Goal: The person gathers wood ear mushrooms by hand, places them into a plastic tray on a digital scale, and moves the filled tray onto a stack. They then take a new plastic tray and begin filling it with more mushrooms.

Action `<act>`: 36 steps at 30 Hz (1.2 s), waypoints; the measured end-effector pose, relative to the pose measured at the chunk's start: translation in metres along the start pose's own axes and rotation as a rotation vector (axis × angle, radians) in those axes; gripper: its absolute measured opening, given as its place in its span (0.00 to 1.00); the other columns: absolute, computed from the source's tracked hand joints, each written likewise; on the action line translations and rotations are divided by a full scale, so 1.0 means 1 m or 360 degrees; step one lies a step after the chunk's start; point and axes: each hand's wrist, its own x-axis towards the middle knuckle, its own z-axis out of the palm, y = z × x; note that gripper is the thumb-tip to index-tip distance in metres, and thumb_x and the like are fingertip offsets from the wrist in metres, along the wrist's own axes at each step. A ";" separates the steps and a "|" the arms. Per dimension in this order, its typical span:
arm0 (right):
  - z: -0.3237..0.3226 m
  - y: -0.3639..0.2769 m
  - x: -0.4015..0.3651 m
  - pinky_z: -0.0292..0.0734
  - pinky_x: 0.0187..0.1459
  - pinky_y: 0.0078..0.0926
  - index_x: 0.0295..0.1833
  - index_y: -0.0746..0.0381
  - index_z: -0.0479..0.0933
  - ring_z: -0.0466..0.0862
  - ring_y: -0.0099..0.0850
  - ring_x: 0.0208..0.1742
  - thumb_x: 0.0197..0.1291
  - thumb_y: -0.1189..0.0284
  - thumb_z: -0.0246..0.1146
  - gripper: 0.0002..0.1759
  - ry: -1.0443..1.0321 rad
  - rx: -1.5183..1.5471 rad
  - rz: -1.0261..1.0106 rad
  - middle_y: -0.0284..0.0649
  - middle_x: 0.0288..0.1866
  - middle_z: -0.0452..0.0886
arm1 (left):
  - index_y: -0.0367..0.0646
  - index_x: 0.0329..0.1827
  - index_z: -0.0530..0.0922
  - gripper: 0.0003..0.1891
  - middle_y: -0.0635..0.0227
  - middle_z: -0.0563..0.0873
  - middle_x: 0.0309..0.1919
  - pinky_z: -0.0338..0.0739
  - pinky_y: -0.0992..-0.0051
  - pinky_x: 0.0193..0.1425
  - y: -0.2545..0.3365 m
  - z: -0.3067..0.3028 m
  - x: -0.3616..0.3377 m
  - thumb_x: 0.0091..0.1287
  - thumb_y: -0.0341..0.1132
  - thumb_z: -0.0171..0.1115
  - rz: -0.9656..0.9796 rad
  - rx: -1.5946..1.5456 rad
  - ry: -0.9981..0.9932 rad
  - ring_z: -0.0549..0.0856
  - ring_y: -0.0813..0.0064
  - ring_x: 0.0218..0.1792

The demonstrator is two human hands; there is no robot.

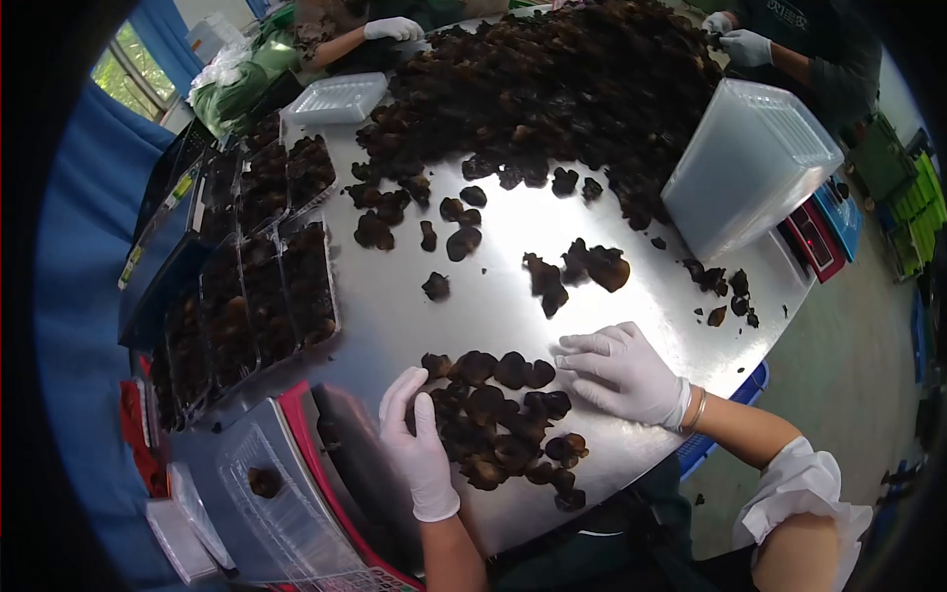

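A small patch of dark brown wood ear mushrooms lies on the shiny metal table between my hands. My left hand, in a white glove, is at the patch's left edge, thumb and fingers apart. My right hand, also gloved, lies at the right side with its fingers stretched toward the patch. Neither hand holds anything. Beyond them are two loose clumps of wood ear. At the lower left, a see-through plastic tray with one mushroom piece in it sits on a red-edged scale.
A large wood ear heap covers the far table. Filled trays stand at left, a see-through tray behind. A tall tray stack and another scale are at right. Gloved co-workers' hands are across the table.
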 end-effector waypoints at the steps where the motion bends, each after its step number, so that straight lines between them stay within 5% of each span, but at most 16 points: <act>1: 0.003 0.009 0.002 0.71 0.54 0.38 0.53 0.54 0.83 0.81 0.35 0.48 0.62 0.69 0.66 0.13 0.0163 0.0056 -0.0064 0.39 0.60 0.81 | 0.36 0.53 0.84 0.11 0.58 0.85 0.54 0.72 0.67 0.68 0.002 0.001 0.000 0.71 0.25 0.58 0.0008 0.0015 0.0003 0.82 0.64 0.59; 7: -0.013 0.060 0.066 0.57 0.72 0.50 0.62 0.50 0.79 0.76 0.41 0.63 0.60 0.73 0.62 0.23 0.0759 -0.0630 0.0171 0.40 0.61 0.81 | 0.35 0.53 0.84 0.11 0.58 0.85 0.54 0.73 0.68 0.68 0.004 0.004 0.000 0.72 0.25 0.57 0.0052 0.0027 -0.0015 0.82 0.64 0.59; 10: -0.016 0.081 0.086 0.48 0.77 0.55 0.59 0.50 0.80 0.76 0.42 0.62 0.61 0.70 0.61 0.20 0.0577 -0.0675 0.0098 0.43 0.59 0.80 | 0.35 0.53 0.84 0.11 0.58 0.85 0.54 0.73 0.68 0.68 0.000 0.004 -0.001 0.72 0.25 0.57 0.0053 0.0022 -0.0015 0.82 0.65 0.59; 12: -0.024 0.079 0.096 0.45 0.78 0.61 0.51 0.55 0.81 0.75 0.42 0.63 0.56 0.70 0.67 0.15 0.0065 -0.0445 0.0341 0.45 0.59 0.79 | 0.35 0.53 0.84 0.11 0.58 0.85 0.54 0.73 0.68 0.67 -0.003 0.002 0.000 0.72 0.25 0.57 0.0048 0.0025 -0.0011 0.82 0.65 0.59; 14: -0.027 0.069 0.100 0.52 0.77 0.56 0.50 0.58 0.80 0.76 0.43 0.62 0.57 0.69 0.64 0.14 0.0086 -0.0403 0.0393 0.47 0.60 0.77 | 0.35 0.53 0.84 0.11 0.58 0.85 0.54 0.73 0.68 0.67 -0.005 0.002 0.000 0.72 0.25 0.58 0.0045 -0.0007 0.0002 0.82 0.65 0.58; 16: -0.022 0.059 0.098 0.61 0.74 0.48 0.49 0.60 0.79 0.75 0.45 0.63 0.59 0.69 0.63 0.13 0.0504 0.0091 0.0129 0.48 0.59 0.77 | 0.36 0.53 0.84 0.11 0.58 0.85 0.54 0.73 0.68 0.67 -0.002 0.002 0.000 0.72 0.25 0.58 0.0035 -0.0018 0.0010 0.82 0.65 0.58; 17: -0.015 0.049 0.096 0.68 0.69 0.42 0.49 0.62 0.78 0.73 0.48 0.67 0.59 0.68 0.64 0.14 0.0389 0.0350 0.0146 0.50 0.60 0.76 | 0.36 0.53 0.84 0.11 0.58 0.85 0.54 0.73 0.68 0.67 -0.001 0.003 0.000 0.72 0.25 0.58 0.0033 -0.0025 0.0008 0.82 0.65 0.58; 21: 0.037 0.017 0.072 0.70 0.66 0.45 0.48 0.64 0.74 0.74 0.50 0.60 0.54 0.68 0.66 0.17 0.0112 0.0387 -0.0190 0.51 0.56 0.74 | 0.35 0.53 0.84 0.11 0.58 0.85 0.54 0.73 0.68 0.67 -0.002 0.003 0.001 0.72 0.26 0.58 0.0042 -0.0043 -0.0010 0.83 0.65 0.58; 23: 0.041 -0.019 0.055 0.68 0.70 0.45 0.58 0.60 0.76 0.72 0.52 0.69 0.59 0.64 0.67 0.23 -0.0075 0.0524 -0.0252 0.51 0.69 0.71 | 0.35 0.53 0.84 0.11 0.59 0.85 0.54 0.74 0.69 0.66 -0.001 0.002 0.000 0.73 0.26 0.57 0.0106 0.0037 0.0000 0.83 0.66 0.58; 26: 0.046 -0.038 0.043 0.60 0.75 0.49 0.65 0.60 0.74 0.68 0.51 0.73 0.62 0.61 0.65 0.28 -0.0054 0.0354 -0.0418 0.51 0.71 0.70 | 0.35 0.53 0.84 0.11 0.59 0.85 0.54 0.74 0.69 0.66 0.001 0.002 -0.001 0.73 0.25 0.57 0.0110 0.0049 0.0000 0.83 0.66 0.58; 29: 0.020 -0.005 0.055 0.58 0.75 0.50 0.65 0.58 0.74 0.71 0.47 0.70 0.63 0.60 0.63 0.27 0.0090 0.0498 -0.0277 0.50 0.69 0.73 | 0.35 0.53 0.84 0.11 0.59 0.85 0.54 0.74 0.69 0.66 0.000 0.002 -0.001 0.73 0.26 0.57 0.0061 0.0017 -0.0003 0.83 0.66 0.57; 31: 0.012 0.028 0.061 0.57 0.72 0.57 0.61 0.57 0.78 0.72 0.51 0.68 0.63 0.65 0.61 0.21 0.0626 -0.0454 0.0023 0.48 0.65 0.76 | 0.35 0.53 0.84 0.11 0.59 0.85 0.54 0.74 0.69 0.66 0.002 0.002 -0.001 0.73 0.26 0.57 0.0056 -0.0005 0.0002 0.83 0.66 0.57; 32: 0.008 0.049 0.065 0.55 0.70 0.61 0.56 0.56 0.79 0.71 0.53 0.67 0.63 0.63 0.62 0.18 0.0605 -0.0614 0.0147 0.46 0.61 0.78 | 0.35 0.53 0.84 0.11 0.59 0.85 0.54 0.74 0.70 0.66 0.002 0.002 -0.001 0.73 0.26 0.57 0.0058 -0.0023 -0.0004 0.83 0.66 0.57; 34: -0.002 0.085 0.059 0.70 0.62 0.46 0.43 0.59 0.78 0.77 0.46 0.59 0.63 0.64 0.62 0.10 0.0406 -0.0428 0.0242 0.45 0.49 0.80 | 0.35 0.53 0.84 0.11 0.59 0.85 0.54 0.74 0.70 0.66 0.001 0.003 -0.003 0.73 0.25 0.57 0.0060 -0.0043 -0.0009 0.83 0.67 0.57; 36: -0.014 0.088 0.044 0.78 0.47 0.41 0.34 0.64 0.76 0.82 0.43 0.43 0.58 0.71 0.60 0.07 0.0399 -0.0966 0.0264 0.46 0.37 0.80 | 0.35 0.53 0.84 0.11 0.59 0.85 0.54 0.74 0.70 0.66 0.000 0.002 0.000 0.73 0.25 0.57 0.0063 -0.0057 0.0004 0.83 0.67 0.57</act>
